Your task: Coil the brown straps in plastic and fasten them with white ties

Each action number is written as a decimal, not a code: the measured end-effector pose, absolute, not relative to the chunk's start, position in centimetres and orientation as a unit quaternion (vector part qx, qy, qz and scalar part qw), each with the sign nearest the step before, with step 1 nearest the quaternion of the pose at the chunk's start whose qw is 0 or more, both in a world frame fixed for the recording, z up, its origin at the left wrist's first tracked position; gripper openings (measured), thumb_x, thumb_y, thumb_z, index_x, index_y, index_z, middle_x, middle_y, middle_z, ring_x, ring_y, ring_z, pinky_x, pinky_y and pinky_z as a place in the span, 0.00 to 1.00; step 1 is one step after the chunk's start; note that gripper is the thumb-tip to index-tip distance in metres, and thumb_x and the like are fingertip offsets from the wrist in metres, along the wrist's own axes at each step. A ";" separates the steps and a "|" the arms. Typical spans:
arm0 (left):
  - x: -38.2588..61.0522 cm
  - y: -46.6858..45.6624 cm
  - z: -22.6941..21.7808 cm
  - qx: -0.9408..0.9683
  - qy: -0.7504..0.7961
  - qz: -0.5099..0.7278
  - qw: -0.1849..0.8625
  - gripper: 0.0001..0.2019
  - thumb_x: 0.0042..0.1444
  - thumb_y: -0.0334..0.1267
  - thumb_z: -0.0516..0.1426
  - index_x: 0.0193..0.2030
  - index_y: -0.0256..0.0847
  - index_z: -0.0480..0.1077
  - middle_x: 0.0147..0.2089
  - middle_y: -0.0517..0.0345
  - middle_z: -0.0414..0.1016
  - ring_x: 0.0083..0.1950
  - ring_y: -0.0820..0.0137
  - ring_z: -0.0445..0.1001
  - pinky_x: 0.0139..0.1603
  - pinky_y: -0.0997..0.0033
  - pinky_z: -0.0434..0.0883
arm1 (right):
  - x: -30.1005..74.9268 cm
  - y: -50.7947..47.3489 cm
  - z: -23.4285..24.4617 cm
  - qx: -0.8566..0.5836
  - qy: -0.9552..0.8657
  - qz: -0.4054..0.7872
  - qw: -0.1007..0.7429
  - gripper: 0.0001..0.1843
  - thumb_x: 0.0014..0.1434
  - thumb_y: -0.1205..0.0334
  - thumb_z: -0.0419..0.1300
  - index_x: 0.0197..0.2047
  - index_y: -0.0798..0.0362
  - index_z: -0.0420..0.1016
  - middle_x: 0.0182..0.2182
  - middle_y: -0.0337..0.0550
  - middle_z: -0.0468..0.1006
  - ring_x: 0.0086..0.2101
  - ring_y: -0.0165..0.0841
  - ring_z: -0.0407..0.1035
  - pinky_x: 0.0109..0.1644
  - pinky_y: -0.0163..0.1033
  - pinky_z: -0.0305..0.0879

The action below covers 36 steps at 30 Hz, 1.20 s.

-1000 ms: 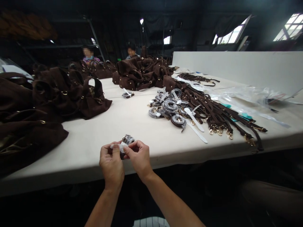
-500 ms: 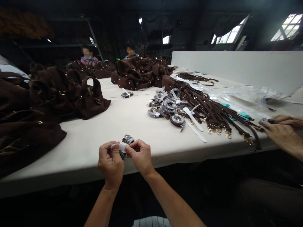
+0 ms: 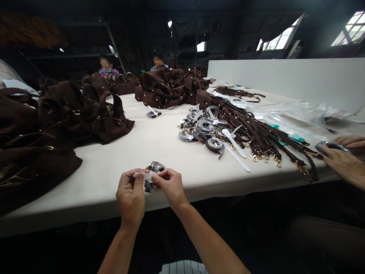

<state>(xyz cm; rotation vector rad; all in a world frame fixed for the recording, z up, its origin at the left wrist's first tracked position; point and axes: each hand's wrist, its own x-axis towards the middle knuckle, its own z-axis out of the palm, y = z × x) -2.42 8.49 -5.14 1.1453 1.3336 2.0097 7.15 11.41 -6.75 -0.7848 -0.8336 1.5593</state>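
My left hand [image 3: 130, 196] pinches one end of a white plastic strip [image 3: 146, 176] between thumb and fingers. Across from it, my right hand [image 3: 171, 187] grips the strip's other end, thumb pressed on it. The strip runs around a small coiled strap [image 3: 156, 166] in clear wrap, held between both hands just above the table's front edge. How the strip is fastened is hidden by my fingers. To the right lies a pile of wrapped strap coils [image 3: 203, 127], several with white strips around them. Loose notched white strips [image 3: 234, 142] lie beside that pile.
Brown handbags [image 3: 99, 118] crowd the left, with more bags [image 3: 168, 85] at the back. Loose brown straps with gold clasps [image 3: 262, 140] spread rightward beside clear plastic bags [image 3: 302, 114]. A co-worker's hands [image 3: 345, 161] hold a coil at far right. One coil [image 3: 154, 113] lies apart.
The coil between my hands has turned slightly, while both hands keep their grip on the white strip. At the far right, the co-worker's coil shows more fully. The view has shifted slightly.
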 end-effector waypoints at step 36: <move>-0.8 9.4 -6.0 0.738 0.361 0.561 -0.106 0.25 0.58 0.33 0.62 0.63 0.48 0.69 0.48 0.52 0.77 0.52 0.57 0.73 0.67 0.52 0.61 | 12.5 10.3 -4.8 -0.153 -0.354 0.707 0.593 0.25 0.46 0.63 0.74 0.49 0.52 0.79 0.41 0.41 0.80 0.42 0.34 0.73 0.56 0.40 0.65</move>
